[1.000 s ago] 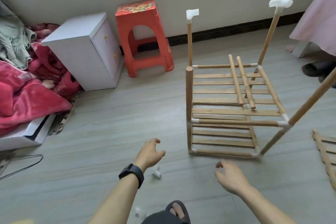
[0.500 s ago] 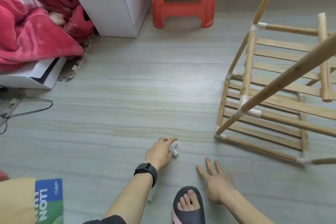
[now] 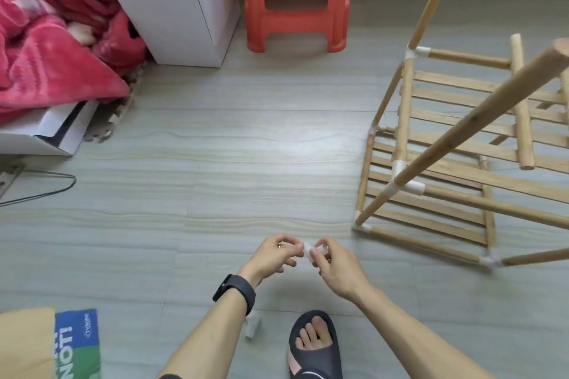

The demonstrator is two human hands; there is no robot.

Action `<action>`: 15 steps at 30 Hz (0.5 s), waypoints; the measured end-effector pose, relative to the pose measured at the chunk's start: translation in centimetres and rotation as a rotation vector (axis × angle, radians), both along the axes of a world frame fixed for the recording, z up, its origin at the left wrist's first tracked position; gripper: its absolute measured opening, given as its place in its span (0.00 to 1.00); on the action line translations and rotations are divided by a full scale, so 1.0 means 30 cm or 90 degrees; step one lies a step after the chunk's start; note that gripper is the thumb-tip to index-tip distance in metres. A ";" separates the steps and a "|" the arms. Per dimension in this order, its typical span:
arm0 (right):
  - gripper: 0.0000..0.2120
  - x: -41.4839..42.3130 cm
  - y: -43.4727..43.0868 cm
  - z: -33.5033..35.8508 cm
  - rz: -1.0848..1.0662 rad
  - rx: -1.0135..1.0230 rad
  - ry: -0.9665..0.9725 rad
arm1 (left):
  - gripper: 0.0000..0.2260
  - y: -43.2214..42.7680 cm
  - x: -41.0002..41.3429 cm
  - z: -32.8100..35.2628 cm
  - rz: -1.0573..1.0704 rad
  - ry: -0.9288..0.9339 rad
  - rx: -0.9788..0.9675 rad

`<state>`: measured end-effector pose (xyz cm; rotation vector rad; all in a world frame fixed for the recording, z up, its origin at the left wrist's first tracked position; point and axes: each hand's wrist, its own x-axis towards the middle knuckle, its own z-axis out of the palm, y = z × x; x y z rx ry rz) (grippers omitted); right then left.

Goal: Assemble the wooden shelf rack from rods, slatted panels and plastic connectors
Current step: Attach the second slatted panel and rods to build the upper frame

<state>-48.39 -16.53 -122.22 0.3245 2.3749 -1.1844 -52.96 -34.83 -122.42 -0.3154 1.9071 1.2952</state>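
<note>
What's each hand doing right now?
Left hand: pinching the white connector.
Right hand: pinching the same connector from the other side.

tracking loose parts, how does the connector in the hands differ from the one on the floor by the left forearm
The held connector is pinched between left hand and right hand, off the floor; the floor connector lies untouched by the left forearm. Fingertips hide most of the held connector; the floor connector shows more. Both are small, pale plastic.
</note>
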 end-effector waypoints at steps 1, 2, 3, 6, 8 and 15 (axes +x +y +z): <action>0.11 0.005 -0.003 0.010 -0.009 0.006 -0.005 | 0.11 -0.024 0.018 0.005 -0.018 0.019 -0.066; 0.11 0.010 -0.003 0.018 -0.019 0.012 -0.009 | 0.14 -0.051 0.042 0.008 -0.089 0.043 -0.179; 0.11 0.016 0.000 0.025 -0.025 0.019 -0.010 | 0.18 -0.076 0.070 0.010 -0.191 0.054 -0.314; 0.09 0.032 0.006 0.045 -0.033 0.020 -0.013 | 0.28 -0.125 0.162 0.001 -0.355 0.005 -0.494; 0.08 0.043 0.011 0.054 -0.044 0.001 -0.015 | 0.31 -0.129 0.211 -0.023 -0.382 -0.023 -0.501; 0.06 0.060 0.059 0.124 -0.062 -0.004 0.006 | 0.12 -0.144 0.237 -0.100 -0.329 0.028 -0.469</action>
